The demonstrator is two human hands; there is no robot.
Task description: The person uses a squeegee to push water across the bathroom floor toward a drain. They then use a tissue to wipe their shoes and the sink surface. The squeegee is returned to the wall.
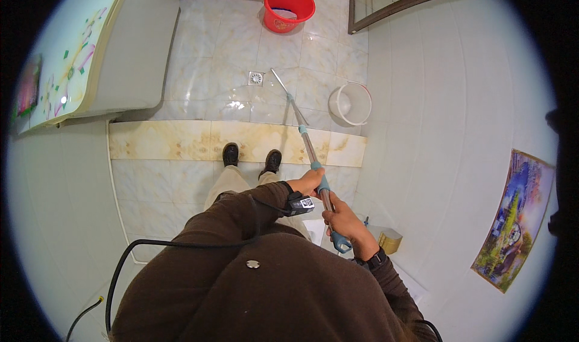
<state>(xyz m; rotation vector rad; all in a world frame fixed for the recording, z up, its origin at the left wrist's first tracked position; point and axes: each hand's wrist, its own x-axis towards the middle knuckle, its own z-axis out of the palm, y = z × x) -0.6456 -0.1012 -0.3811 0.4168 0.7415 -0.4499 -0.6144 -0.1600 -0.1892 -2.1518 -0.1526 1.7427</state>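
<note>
With both hands I grip the long silver and teal pole of what looks like a floor squeegee (309,146), slanting away from my body. My left hand (306,184) is closed around the pole just below a teal joint. Lower down, nearer the teal end cap, my right hand (345,220) wraps the handle. The far end, a thin pale bar seen nearly edge-on, rests on the wet marbled tile floor (235,49). Just left of its tip is a square floor drain (256,78).
A red bucket (282,26) stands at the far side, a white bucket (350,104) by the right wall. A raised tiled sill (169,139) crosses before my shoes (230,154). At left stands a large cabinet (142,46); a framed door (386,10) is at far right.
</note>
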